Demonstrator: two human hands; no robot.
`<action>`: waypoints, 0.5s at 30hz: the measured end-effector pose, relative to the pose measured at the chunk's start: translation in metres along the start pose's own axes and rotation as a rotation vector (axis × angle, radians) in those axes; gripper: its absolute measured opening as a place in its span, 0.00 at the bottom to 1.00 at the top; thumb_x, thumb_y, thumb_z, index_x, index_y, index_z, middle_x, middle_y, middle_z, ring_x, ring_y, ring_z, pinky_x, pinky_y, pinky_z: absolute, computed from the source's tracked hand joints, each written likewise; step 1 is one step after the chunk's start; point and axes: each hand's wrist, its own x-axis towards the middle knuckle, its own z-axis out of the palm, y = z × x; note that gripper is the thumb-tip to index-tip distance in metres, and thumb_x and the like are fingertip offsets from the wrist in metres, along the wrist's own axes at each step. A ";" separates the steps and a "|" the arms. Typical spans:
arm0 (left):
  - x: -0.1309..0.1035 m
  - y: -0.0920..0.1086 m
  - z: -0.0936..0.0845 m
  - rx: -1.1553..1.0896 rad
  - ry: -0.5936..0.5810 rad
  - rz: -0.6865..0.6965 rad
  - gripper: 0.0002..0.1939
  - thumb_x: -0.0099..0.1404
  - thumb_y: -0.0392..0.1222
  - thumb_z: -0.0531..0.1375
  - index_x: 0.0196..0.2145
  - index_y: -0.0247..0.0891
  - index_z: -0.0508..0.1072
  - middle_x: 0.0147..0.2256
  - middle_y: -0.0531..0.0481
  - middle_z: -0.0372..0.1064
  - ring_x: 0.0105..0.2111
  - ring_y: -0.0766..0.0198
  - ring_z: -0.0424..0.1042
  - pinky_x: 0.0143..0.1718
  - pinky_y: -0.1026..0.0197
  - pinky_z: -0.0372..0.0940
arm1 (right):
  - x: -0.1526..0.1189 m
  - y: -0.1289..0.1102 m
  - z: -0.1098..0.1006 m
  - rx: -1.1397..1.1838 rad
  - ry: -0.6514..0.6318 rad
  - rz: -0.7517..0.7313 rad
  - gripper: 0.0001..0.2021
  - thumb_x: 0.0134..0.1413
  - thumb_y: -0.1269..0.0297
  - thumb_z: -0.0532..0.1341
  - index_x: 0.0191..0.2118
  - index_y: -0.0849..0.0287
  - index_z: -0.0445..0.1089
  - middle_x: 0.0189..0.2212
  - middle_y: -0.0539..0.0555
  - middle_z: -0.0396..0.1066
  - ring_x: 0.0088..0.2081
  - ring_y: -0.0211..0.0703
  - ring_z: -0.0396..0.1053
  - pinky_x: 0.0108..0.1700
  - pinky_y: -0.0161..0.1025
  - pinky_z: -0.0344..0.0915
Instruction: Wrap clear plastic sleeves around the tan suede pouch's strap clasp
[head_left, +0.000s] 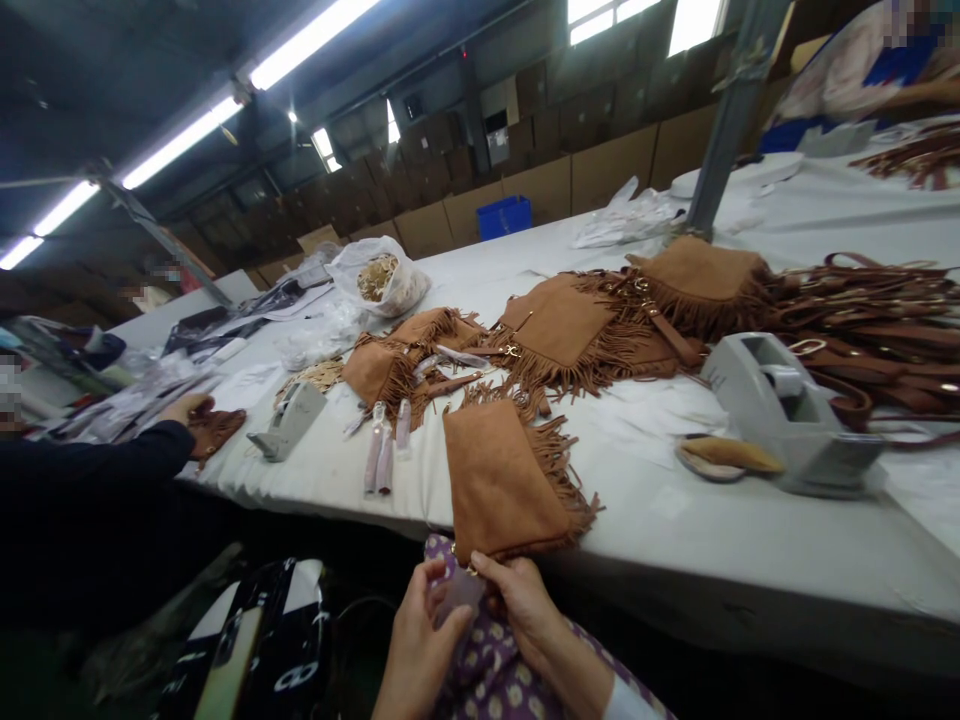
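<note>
A tan suede bag with fringe (499, 480) lies at the table's front edge, its near edge jutting toward me. My right hand (529, 610) pinches that near edge beside a small gold metal fitting, thumb on top. Just left of it, my left hand (424, 630) is curled, thumb and fingers closed around a small translucent piece (459, 595), which looks like thin plastic. Below both hands is purple flowered cloth (499, 665). Two or three clear-wrapped, pinkish-brown narrow strips (379, 460) lie left of the bag.
More fringed bags (559, 325) are heaped behind. Grey tape dispensers stand right (787, 420) and left (289, 420). Brown straps (885, 330) pile up at the far right. A plastic bag of gold-coloured pieces (379, 280) sits farther back. At left, another person's sleeved arm (97, 465) reaches a brown item.
</note>
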 end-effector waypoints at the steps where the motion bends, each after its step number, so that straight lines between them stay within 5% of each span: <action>1: -0.001 -0.003 -0.003 0.112 0.010 0.030 0.21 0.52 0.47 0.65 0.42 0.38 0.69 0.43 0.42 0.72 0.43 0.53 0.72 0.45 0.56 0.66 | 0.000 0.000 0.000 0.002 0.008 0.005 0.16 0.38 0.56 0.69 0.24 0.66 0.70 0.17 0.48 0.63 0.18 0.29 0.56 0.19 0.28 0.49; 3: -0.003 -0.008 -0.007 0.328 0.003 0.075 0.14 0.56 0.50 0.61 0.35 0.38 0.72 0.35 0.46 0.72 0.37 0.56 0.72 0.40 0.58 0.65 | -0.002 -0.002 0.001 0.008 0.035 0.024 0.15 0.37 0.58 0.70 0.24 0.66 0.70 0.17 0.48 0.63 0.18 0.29 0.57 0.19 0.27 0.50; 6: -0.004 -0.009 -0.009 0.428 -0.057 0.057 0.17 0.61 0.53 0.55 0.24 0.38 0.68 0.22 0.53 0.66 0.25 0.64 0.66 0.28 0.63 0.59 | -0.004 -0.008 0.000 0.034 0.059 0.055 0.16 0.40 0.57 0.70 0.26 0.66 0.71 0.20 0.51 0.68 0.20 0.30 0.61 0.20 0.27 0.54; 12: 0.000 0.008 -0.006 0.033 -0.252 -0.146 0.21 0.55 0.58 0.62 0.24 0.37 0.66 0.19 0.53 0.69 0.19 0.67 0.65 0.23 0.65 0.58 | 0.003 -0.009 -0.006 0.031 0.110 0.078 0.18 0.44 0.52 0.67 0.26 0.66 0.69 0.17 0.49 0.64 0.17 0.30 0.56 0.17 0.28 0.49; 15: 0.007 0.017 -0.006 -0.060 -0.243 -0.198 0.22 0.52 0.58 0.65 0.24 0.36 0.66 0.18 0.52 0.69 0.17 0.67 0.65 0.22 0.66 0.58 | 0.006 -0.007 -0.006 0.013 0.148 0.060 0.17 0.43 0.54 0.67 0.23 0.64 0.67 0.13 0.46 0.59 0.16 0.29 0.54 0.17 0.29 0.48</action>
